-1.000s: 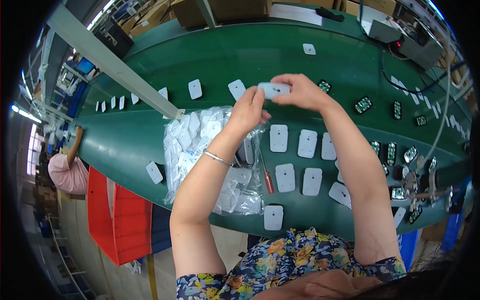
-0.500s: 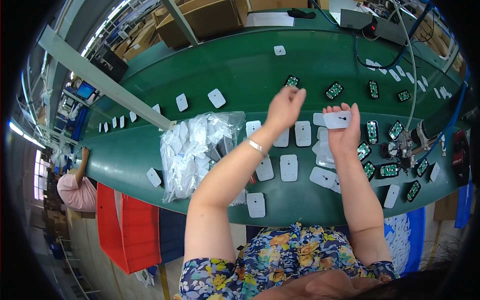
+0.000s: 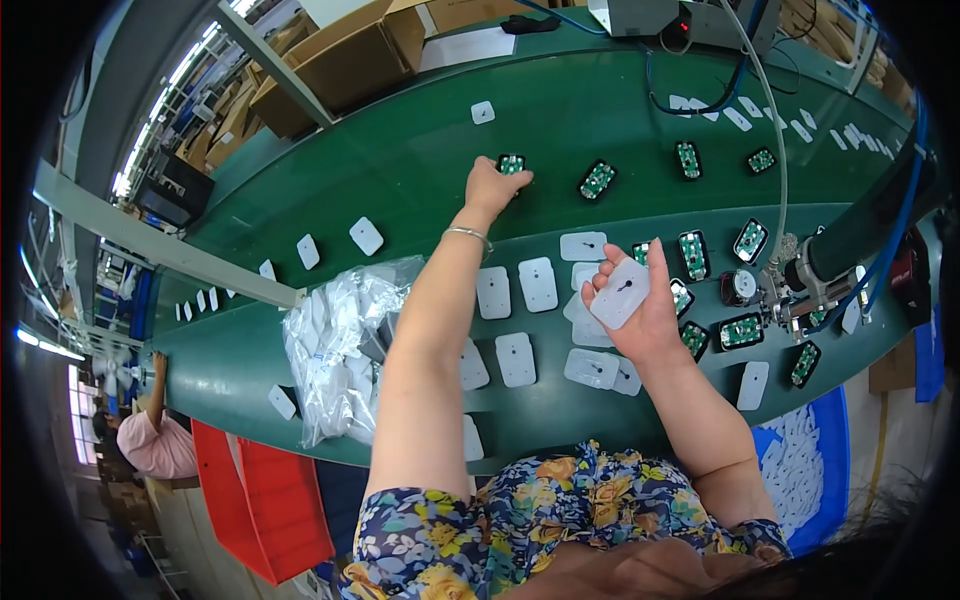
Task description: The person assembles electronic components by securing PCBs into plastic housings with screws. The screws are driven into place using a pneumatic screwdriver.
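Left hand (image 3: 492, 189) gripping board (image 3: 512, 163) toward far edge of counter (image 3: 570, 100); right hand (image 3: 652, 322), palm up, holding cover (image 3: 619, 293) nearer near edge

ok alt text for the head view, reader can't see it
A person's left hand touches a green circuit board on a green workbench, while the right hand, palm up, holds a white plate. A stuffed clear bag lies left; more circuit boards lie right.

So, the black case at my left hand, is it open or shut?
Open: the black case shows its green circuit board uncovered beside your left hand's fingers.
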Demonstrator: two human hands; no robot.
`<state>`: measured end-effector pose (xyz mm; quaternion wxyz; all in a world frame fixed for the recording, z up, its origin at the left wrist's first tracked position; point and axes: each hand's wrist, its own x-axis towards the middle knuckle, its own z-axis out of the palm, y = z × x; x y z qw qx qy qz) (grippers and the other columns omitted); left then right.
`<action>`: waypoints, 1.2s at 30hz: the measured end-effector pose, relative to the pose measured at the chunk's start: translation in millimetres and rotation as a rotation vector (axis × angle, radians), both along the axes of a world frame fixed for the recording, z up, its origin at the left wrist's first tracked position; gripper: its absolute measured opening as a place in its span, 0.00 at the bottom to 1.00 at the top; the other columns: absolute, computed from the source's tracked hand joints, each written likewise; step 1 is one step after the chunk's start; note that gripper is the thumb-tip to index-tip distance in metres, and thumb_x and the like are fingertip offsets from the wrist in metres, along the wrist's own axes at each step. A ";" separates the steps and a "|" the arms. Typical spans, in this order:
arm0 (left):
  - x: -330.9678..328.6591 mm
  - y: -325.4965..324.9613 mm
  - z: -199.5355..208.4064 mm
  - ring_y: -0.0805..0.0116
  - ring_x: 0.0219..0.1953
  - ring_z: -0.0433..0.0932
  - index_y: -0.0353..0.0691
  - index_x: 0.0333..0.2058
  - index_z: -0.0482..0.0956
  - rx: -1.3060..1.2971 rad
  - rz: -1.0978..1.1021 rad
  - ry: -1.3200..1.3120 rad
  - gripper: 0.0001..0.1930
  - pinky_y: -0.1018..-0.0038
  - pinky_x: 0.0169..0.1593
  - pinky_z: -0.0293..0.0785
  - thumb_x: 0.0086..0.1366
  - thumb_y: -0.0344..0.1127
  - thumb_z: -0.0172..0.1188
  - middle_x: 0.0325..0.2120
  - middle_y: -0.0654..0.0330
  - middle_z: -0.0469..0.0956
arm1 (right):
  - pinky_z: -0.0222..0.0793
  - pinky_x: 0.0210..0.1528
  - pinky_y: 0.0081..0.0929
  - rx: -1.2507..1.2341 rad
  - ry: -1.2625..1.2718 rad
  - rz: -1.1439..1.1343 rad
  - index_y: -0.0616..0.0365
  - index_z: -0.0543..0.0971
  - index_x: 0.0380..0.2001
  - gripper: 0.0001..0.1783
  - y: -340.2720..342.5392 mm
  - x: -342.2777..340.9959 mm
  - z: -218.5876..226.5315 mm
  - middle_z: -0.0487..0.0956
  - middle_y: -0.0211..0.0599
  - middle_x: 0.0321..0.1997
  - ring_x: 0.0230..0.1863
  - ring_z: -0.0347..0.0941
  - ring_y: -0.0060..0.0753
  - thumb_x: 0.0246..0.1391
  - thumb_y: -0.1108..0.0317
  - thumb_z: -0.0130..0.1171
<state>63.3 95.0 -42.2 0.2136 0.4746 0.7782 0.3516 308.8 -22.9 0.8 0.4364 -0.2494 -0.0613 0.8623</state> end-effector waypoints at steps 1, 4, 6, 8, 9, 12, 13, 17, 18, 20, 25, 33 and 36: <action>2.4 -11.4 7.7 0.60 0.35 0.77 0.33 0.40 0.68 -0.009 0.009 0.002 0.27 0.67 0.39 0.75 0.46 0.42 0.68 0.33 0.49 0.76 | 0.66 0.44 0.32 -0.009 0.002 0.009 0.58 0.71 0.39 0.31 -1.0 -1.3 1.3 0.69 0.29 0.28 0.30 0.66 0.26 0.52 0.38 0.47; 34.3 -70.8 50.2 0.67 0.28 0.76 0.35 0.42 0.65 0.035 -0.094 -0.837 0.23 0.71 0.30 0.76 0.51 0.36 0.65 0.29 0.55 0.73 | 0.65 0.46 0.34 -0.039 0.053 0.006 0.58 0.70 0.42 0.33 -6.7 3.5 -1.6 0.71 0.31 0.30 0.32 0.67 0.27 0.52 0.36 0.45; 49.3 -115.7 72.0 0.70 0.25 0.75 0.39 0.44 0.64 0.027 -0.126 -1.112 0.20 0.76 0.25 0.75 0.55 0.31 0.61 0.28 0.59 0.72 | 0.65 0.47 0.35 -0.058 0.049 0.011 0.58 0.70 0.43 0.34 -15.6 5.2 4.3 0.71 0.31 0.30 0.33 0.68 0.28 0.52 0.36 0.45; 63.1 -158.2 80.1 0.69 0.27 0.75 0.43 0.44 0.64 0.022 -0.122 -1.212 0.16 0.76 0.25 0.73 0.59 0.34 0.56 0.30 0.59 0.72 | 0.64 0.50 0.38 -0.045 0.080 0.028 0.58 0.69 0.45 0.36 -23.9 6.3 0.2 0.72 0.33 0.33 0.37 0.68 0.30 0.50 0.35 0.45; 66.8 -178.3 79.9 0.68 0.29 0.75 0.45 0.46 0.65 -0.005 -0.096 -1.263 0.15 0.74 0.27 0.73 0.62 0.37 0.53 0.31 0.59 0.72 | 0.64 0.50 0.38 -0.056 0.081 0.046 0.58 0.69 0.45 0.36 -28.3 4.0 -2.3 0.72 0.33 0.33 0.37 0.68 0.30 0.50 0.35 0.45; 77.9 -224.7 71.7 0.63 0.37 0.74 0.48 0.56 0.59 -0.007 -0.100 -1.563 0.21 0.67 0.39 0.71 0.67 0.48 0.38 0.40 0.55 0.73 | 0.61 0.54 0.42 -0.039 0.055 0.089 0.58 0.67 0.47 0.40 -41.5 0.6 -6.5 0.69 0.36 0.41 0.44 0.65 0.33 0.48 0.31 0.45; 86.8 -233.3 70.5 0.63 0.39 0.74 0.47 0.57 0.58 0.063 -0.105 -1.608 0.22 0.68 0.40 0.71 0.67 0.47 0.37 0.42 0.56 0.72 | 0.61 0.54 0.42 -0.047 0.058 0.099 0.58 0.67 0.47 0.40 -45.1 0.9 -7.2 0.69 0.36 0.41 0.44 0.65 0.33 0.48 0.31 0.45; 112.7 -255.6 67.7 0.65 0.43 0.72 0.46 0.57 0.59 0.181 -0.044 -1.548 0.22 0.70 0.44 0.71 0.64 0.39 0.46 0.42 0.58 0.70 | 0.60 0.54 0.40 -0.059 0.028 0.137 0.56 0.67 0.47 0.40 -56.3 2.9 -10.6 0.69 0.36 0.41 0.44 0.65 0.32 0.48 0.30 0.42; 119.3 -257.6 64.9 0.66 0.45 0.71 0.46 0.57 0.60 0.228 -0.021 -1.447 0.24 0.70 0.45 0.71 0.62 0.36 0.51 0.42 0.58 0.69 | 0.60 0.53 0.38 -0.057 0.032 0.144 0.56 0.67 0.47 0.40 -57.7 3.8 -12.7 0.70 0.36 0.41 0.44 0.66 0.32 0.48 0.29 0.41; 130.0 -259.3 59.6 0.66 0.45 0.70 0.45 0.56 0.62 0.260 -0.085 -1.049 0.26 0.71 0.45 0.71 0.57 0.33 0.57 0.42 0.58 0.67 | 0.60 0.53 0.36 -0.057 0.043 0.144 0.56 0.67 0.47 0.40 -61.1 6.3 -14.6 0.71 0.37 0.42 0.43 0.66 0.31 0.48 0.29 0.40; 159.1 -250.6 60.6 0.57 0.42 0.67 0.42 0.47 0.72 0.415 -0.207 0.110 0.27 0.70 0.42 0.71 0.45 0.30 0.67 0.39 0.51 0.63 | 0.61 0.54 0.32 0.075 0.067 0.195 0.56 0.63 0.51 0.44 -70.5 9.3 -13.5 0.72 0.38 0.45 0.48 0.67 0.32 0.49 0.27 0.32; 171.4 -248.1 49.4 0.54 0.43 0.68 0.40 0.51 0.69 0.410 -0.271 0.263 0.27 0.66 0.45 0.70 0.50 0.30 0.63 0.43 0.48 0.64 | 0.60 0.56 0.35 0.168 0.115 0.200 0.53 0.60 0.58 0.42 -75.4 15.0 -24.3 0.70 0.40 0.50 0.52 0.66 0.36 0.54 0.31 0.24; 169.6 -250.6 49.4 0.54 0.45 0.67 0.37 0.52 0.67 0.421 -0.287 0.258 0.28 0.67 0.46 0.70 0.51 0.30 0.63 0.45 0.47 0.63 | 0.60 0.57 0.34 0.216 0.105 0.208 0.53 0.59 0.59 0.42 -76.4 15.2 -23.6 0.70 0.39 0.50 0.51 0.66 0.36 0.54 0.31 0.23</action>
